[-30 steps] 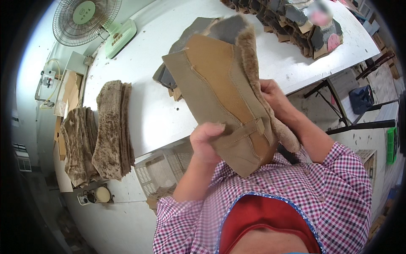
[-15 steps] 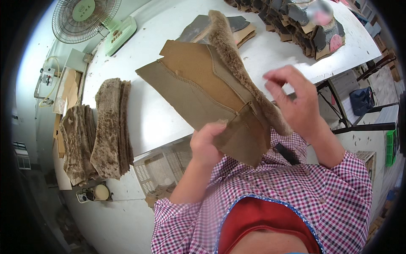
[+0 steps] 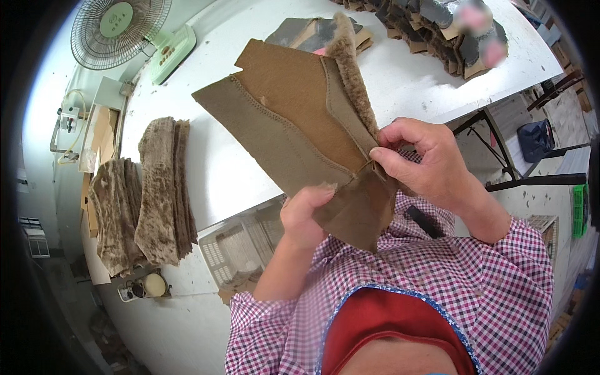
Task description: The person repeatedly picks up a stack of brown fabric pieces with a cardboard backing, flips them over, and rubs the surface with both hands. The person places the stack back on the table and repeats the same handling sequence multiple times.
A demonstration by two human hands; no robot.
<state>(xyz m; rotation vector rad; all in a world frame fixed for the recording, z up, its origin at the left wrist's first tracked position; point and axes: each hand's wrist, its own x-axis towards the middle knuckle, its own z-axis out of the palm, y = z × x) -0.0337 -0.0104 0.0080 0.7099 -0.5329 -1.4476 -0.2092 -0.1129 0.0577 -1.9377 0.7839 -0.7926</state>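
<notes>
A stitched brown leather piece with fur backing [image 3: 287,106] is held up in front of me, its seamed tan side facing up. My left hand [image 3: 306,215] grips its lower left part, thumb on top and the fingers hidden underneath. With thumb and forefinger, my right hand [image 3: 422,156] pinches the right edge, close to where the seams meet. Along that edge a strip of brown fur [image 3: 353,69] shows. Behind the held piece, a small pile of dark and tan pieces [image 3: 300,32] lies on the white table [image 3: 234,162].
Two stacks of brown fur pieces, a taller one [image 3: 161,194] and a shorter one [image 3: 114,215], stand at the table's left edge. A green fan [image 3: 172,50] is at the far left. Overlapping dark pieces [image 3: 431,37] lie far right. Below the table is a plastic basket [image 3: 240,250].
My right hand has come in to the left and lower, closing on the piece's right edge. The piece has turned slightly, and less fur shows along its right side.
</notes>
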